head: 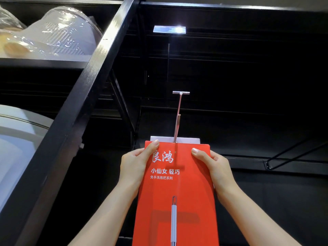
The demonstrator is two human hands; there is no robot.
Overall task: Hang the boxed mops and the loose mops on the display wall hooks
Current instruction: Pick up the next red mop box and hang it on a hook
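Note:
A tall red mop box (175, 190) with white Chinese lettering and a mop picture stands upright in the middle of the view. My left hand (136, 162) grips its upper left edge, thumb on the front. My right hand (211, 166) grips the upper right edge the same way. A metal display hook (178, 119) runs from the dark wall down to the top of the box, where it meets the white hang tab (188, 140) behind the red front. Whether the hook passes through the tab's hole is hidden.
A black shelf upright (85, 96) slants across the left. Left of it, shelves hold plastic-wrapped white goods (62, 34). A price label holder (169, 29) sits higher on the dark wall. A black wire bracket (291, 155) juts out at the right.

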